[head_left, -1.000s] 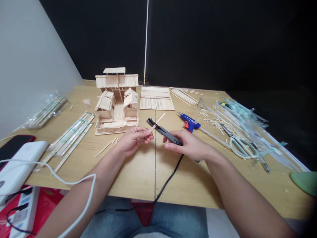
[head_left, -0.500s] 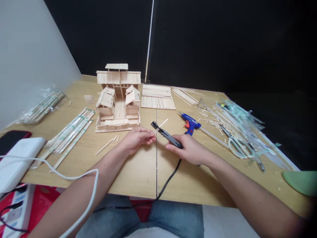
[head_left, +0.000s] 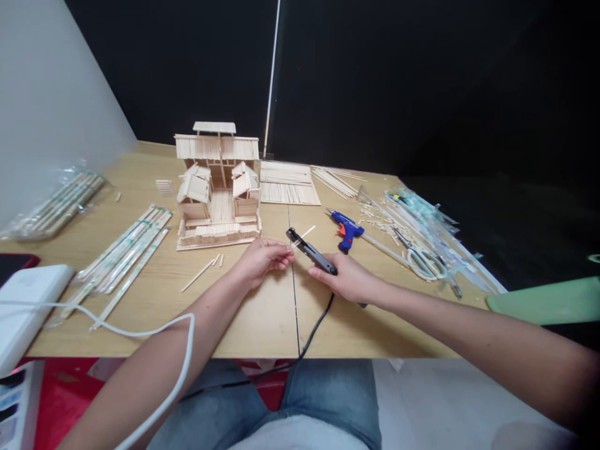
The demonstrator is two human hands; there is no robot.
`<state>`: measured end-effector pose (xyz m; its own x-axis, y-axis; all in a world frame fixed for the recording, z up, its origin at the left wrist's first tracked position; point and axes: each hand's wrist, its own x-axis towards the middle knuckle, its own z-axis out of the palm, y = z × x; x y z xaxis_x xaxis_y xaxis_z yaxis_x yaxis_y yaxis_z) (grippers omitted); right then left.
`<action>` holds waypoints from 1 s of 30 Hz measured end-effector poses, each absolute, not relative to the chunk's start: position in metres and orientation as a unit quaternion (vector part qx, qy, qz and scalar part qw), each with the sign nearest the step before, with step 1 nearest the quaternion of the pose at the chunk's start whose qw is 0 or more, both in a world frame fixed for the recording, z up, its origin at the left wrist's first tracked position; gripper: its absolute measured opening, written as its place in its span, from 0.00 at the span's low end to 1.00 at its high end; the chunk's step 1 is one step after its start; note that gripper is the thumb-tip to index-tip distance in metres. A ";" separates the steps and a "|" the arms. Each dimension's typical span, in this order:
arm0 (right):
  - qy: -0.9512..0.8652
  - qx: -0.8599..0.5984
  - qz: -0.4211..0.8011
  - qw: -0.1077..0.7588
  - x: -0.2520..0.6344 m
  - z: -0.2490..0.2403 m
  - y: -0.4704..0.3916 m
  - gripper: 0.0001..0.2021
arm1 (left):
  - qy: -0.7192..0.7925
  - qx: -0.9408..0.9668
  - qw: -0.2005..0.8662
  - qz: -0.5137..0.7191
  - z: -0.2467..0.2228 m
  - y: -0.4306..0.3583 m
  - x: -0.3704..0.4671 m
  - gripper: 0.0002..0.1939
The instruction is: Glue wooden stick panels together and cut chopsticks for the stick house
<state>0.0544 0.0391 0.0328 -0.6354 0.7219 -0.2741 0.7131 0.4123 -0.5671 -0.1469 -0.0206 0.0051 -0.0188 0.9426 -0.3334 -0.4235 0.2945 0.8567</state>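
Between the fingertips of my left hand [head_left: 268, 257] is a thin wooden stick [head_left: 307, 231], pointing up and to the right. My right hand [head_left: 351, 276] is wrapped round the dark handles of a cutting tool [head_left: 316, 255], whose head lies across the stick close to my left fingertips. Whether its jaws are closed on the stick I cannot tell. Behind my left hand stands a model house [head_left: 218, 194] built of wooden sticks. Several cut stick pieces [head_left: 199, 275] lie left of my left hand. A blue glue gun [head_left: 345, 230] rests beyond my right hand.
A flat stick panel [head_left: 289, 183] and loose sticks [head_left: 335, 181] lie at the back. Scissors [head_left: 424, 262], offcuts [head_left: 379, 219] and plastic wrappers [head_left: 422, 215] spread over the right side. Wrapped stick bundles [head_left: 131, 250], a white power bank [head_left: 35, 306] and a white cable [head_left: 187, 350] are at left.
The camera view has turned slightly, so objects at the right sit further left. Another cut piece lies beside the pieces left of my left hand. Both hands keep their hold.
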 end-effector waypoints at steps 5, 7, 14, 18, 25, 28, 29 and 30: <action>-0.820 -0.459 0.341 -0.033 0.054 0.037 0.031 0.15 | 0.482 0.272 0.661 0.507 0.001 -0.020 -0.147 0.04; -0.811 -0.461 0.358 -0.039 0.056 0.040 0.027 0.15 | 0.481 0.279 0.668 0.494 0.000 -0.020 -0.148 0.05; -0.774 -0.472 0.420 -0.054 0.059 0.042 0.017 0.18 | 0.500 0.303 0.683 0.437 0.000 -0.019 -0.151 0.05; -0.752 -0.475 0.453 -0.059 0.063 0.033 0.018 0.17 | 0.502 0.328 0.681 0.421 -0.001 -0.020 -0.152 0.07; -0.721 -0.467 0.506 -0.072 0.065 0.034 0.026 0.20 | 0.495 0.333 0.679 0.428 -0.001 -0.021 -0.151 0.10; -0.764 -0.459 0.451 -0.044 0.063 0.051 0.044 0.17 | 0.492 0.319 0.672 0.452 0.002 -0.020 -0.150 0.09; -0.784 -0.468 0.407 -0.026 0.061 0.057 0.053 0.15 | 0.494 0.313 0.664 0.466 0.002 -0.020 -0.150 0.09; -0.804 -0.481 0.351 -0.002 0.060 0.062 0.062 0.13 | 0.496 0.308 0.651 0.484 0.003 -0.020 -0.149 0.09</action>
<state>0.0598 0.0620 0.0620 -0.5375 0.7711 -0.3413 0.7746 0.2915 -0.5613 -0.1491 -0.0199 0.0027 0.0387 0.9366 -0.3482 -0.3252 0.3413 0.8819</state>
